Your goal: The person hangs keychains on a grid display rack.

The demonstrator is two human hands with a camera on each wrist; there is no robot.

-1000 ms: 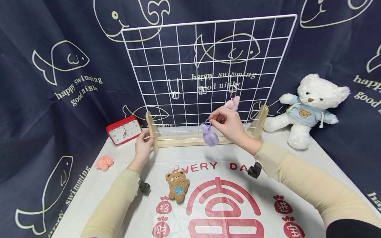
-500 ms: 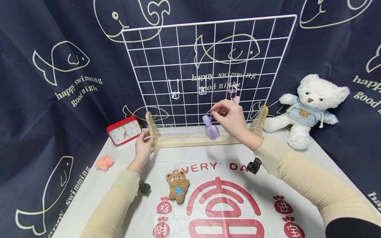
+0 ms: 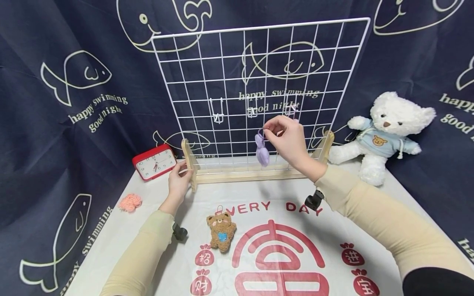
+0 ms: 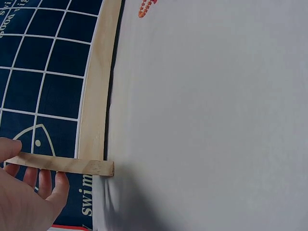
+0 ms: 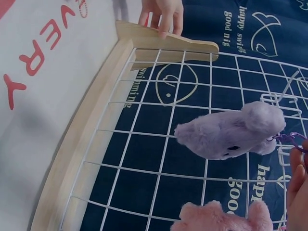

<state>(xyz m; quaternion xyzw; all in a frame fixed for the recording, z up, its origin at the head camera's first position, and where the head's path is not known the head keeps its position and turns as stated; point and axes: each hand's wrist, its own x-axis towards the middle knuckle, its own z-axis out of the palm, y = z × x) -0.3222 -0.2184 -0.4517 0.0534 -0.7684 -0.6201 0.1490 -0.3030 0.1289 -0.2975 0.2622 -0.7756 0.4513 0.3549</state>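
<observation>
My right hand [image 3: 286, 137] pinches the purple ring [image 5: 299, 142] of a fluffy purple plush keychain [image 3: 262, 155]. The plush dangles before the white wire grid [image 3: 231, 82], below the middle hook [image 3: 252, 112]. My left hand [image 3: 178, 183] grips the grid stand's left wooden support [image 4: 67, 164], thumb on one side and fingers on the other. A pink plush keychain [image 5: 221, 219] hangs at the right hook [image 3: 291, 109]; my right hand mostly hides it in the head view. Nothing hangs from the left hook [image 3: 218, 118]. A brown bear keychain [image 3: 221, 231] lies on the tabletop.
Beside my left hand stands a red clock [image 3: 154, 162], with a peach yarn-like bundle [image 3: 130, 202] nearer the table's left edge. A white teddy bear [image 3: 386, 135] sits right of the grid. Dark fish-print cloth [image 3: 37, 144] hangs behind everything.
My right hand has risen, lifting the purple plush keychain up along the grid and slightly right. It now covers more of the pink keychain. My left hand stays on the support.
</observation>
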